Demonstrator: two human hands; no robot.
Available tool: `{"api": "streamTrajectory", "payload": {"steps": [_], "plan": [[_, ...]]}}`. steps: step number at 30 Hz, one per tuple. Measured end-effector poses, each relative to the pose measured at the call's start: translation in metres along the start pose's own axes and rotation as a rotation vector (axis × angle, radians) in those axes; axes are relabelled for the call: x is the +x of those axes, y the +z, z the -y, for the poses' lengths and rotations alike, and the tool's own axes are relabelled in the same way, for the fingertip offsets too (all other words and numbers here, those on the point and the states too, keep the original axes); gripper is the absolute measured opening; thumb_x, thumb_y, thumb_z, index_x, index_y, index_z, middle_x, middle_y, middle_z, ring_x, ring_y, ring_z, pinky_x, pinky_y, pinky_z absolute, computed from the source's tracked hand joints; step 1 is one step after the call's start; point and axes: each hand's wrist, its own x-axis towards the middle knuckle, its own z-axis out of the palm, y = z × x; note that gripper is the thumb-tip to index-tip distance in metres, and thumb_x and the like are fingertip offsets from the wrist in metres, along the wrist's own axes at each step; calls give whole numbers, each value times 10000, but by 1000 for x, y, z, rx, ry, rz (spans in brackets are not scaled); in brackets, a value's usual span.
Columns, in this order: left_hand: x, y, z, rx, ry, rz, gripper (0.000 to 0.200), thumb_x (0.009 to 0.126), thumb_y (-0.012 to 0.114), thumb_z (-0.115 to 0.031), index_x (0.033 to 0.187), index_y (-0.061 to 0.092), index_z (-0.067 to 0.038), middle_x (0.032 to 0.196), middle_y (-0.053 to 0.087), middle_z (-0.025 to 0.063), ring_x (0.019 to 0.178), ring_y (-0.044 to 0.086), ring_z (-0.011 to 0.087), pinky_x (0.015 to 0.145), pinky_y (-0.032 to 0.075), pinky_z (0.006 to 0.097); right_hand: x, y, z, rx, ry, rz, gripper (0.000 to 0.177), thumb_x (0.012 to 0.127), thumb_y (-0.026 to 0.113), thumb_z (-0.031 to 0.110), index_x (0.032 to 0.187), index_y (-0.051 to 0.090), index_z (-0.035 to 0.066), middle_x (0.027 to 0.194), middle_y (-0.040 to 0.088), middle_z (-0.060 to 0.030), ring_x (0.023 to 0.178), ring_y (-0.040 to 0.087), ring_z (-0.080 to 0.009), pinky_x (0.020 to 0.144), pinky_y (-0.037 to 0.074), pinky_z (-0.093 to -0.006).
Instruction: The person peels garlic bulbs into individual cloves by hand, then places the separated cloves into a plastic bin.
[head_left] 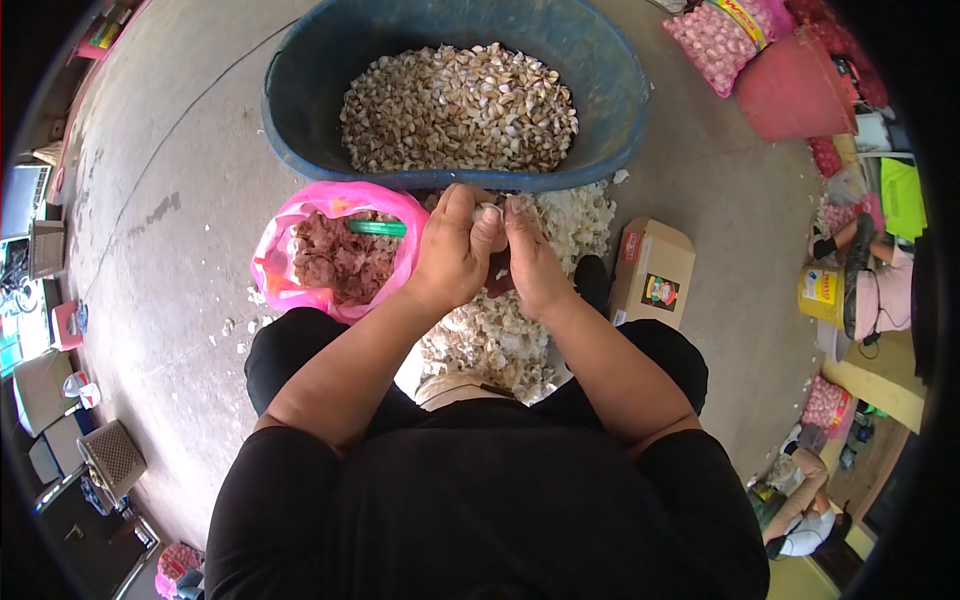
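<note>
My left hand [455, 248] and my right hand [537, 262] meet in front of me, just short of the near rim of a blue tub [300, 110]. Fingers of both are curled closed around a pale piece of garlic [489, 211], mostly hidden by the thumbs and fingers. Inside the tub lies a large heap of loose garlic cloves [460, 105]. Left of my left hand is a pink plastic bag [275, 235] with reddish papery skins [340, 262] and a green-handled object [377, 228] in it. Whitish garlic skins [485, 340] cover the floor beneath my hands.
A cardboard box [655, 270] stands right of my foot. Farther right are a red tub [795, 90], a net bag of garlic [715, 45], a yellow bucket [820, 293] and two seated people [880, 290]. Baskets [112, 458] and furniture line the left side.
</note>
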Motion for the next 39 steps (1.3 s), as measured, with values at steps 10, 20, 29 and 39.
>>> {"api": "streamTrajectory", "payload": {"steps": [10,20,29,39], "plan": [[10,18,3,-204,-105,-204,160,834,412,-98,736,496,-2,664,493,115,615,473,232,562,398,316,8,14,-18,-164,-300,-234,313,923,314,265,780,421,7,695,481,-83,642,444,-155,596,381,-293],[16,17,-4,-573,-479,-256,191,871,400,-146,795,516,-14,674,495,15,599,438,77,540,378,220,10,22,-20,-45,-288,-330,284,919,308,236,802,433,10,716,478,-61,655,436,-122,607,376,-269],[15,-7,-2,-602,-606,-54,260,898,439,-238,878,528,6,699,518,17,614,450,60,548,386,205,-5,6,-14,209,93,-4,318,888,404,378,892,407,60,687,470,-39,524,511,-121,438,448,-263],[-25,-11,-38,-22,6,86,264,888,415,-272,898,487,-18,788,555,192,756,544,352,641,436,385,-58,0,24,34,211,-59,376,870,395,443,913,413,70,699,511,-58,504,518,-134,422,463,-271]]}}
